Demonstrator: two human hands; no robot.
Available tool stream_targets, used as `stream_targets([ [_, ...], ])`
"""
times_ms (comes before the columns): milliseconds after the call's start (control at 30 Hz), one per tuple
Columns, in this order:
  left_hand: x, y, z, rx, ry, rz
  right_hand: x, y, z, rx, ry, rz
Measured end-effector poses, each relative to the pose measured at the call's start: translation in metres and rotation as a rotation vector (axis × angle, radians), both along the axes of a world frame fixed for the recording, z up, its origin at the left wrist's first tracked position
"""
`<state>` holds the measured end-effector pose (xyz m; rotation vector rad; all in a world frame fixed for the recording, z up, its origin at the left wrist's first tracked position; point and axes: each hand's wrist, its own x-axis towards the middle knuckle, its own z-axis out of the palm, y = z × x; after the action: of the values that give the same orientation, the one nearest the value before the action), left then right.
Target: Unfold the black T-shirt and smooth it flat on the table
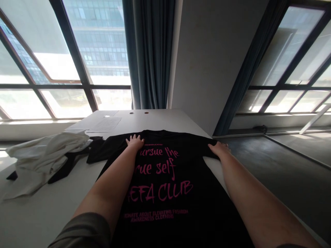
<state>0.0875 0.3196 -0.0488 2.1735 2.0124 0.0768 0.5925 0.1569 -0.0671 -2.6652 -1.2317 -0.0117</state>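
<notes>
A black T-shirt (165,193) with pink lettering lies spread out on the white table, its neckline toward the far end. My left hand (134,141) rests flat on its upper left part, fingers spread, beside the top line of print. At the end of the right sleeve, near the table's right edge, is my right hand (219,148). Its thumb reaches onto the sleeve and its fingers stand apart, partly hidden behind the hand. My left forearm covers the start of several printed lines.
To the left, a crumpled pale cloth (49,151) lies over some black fabric (63,168). Sheets of paper (104,124) are on the far left of the white table (165,119). Behind stand a blue curtain (150,55), a pillar (207,62) and windows. Grey floor (279,165) lies right.
</notes>
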Motion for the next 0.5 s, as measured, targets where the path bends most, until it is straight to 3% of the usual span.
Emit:
stream_targets([
  [100, 0.003, -0.001, -0.001, 0.016, -0.006, -0.004, -0.005, 0.0, 0.005, -0.014, -0.021, -0.072],
  [233, 0.005, -0.006, 0.001, 0.01, -0.021, 0.013, -0.015, 0.003, 0.017, -0.001, -0.113, 0.095],
  [500, 0.003, -0.007, 0.0, 0.044, -0.023, 0.002, -0.031, 0.007, 0.028, 0.114, -0.016, 0.103],
])
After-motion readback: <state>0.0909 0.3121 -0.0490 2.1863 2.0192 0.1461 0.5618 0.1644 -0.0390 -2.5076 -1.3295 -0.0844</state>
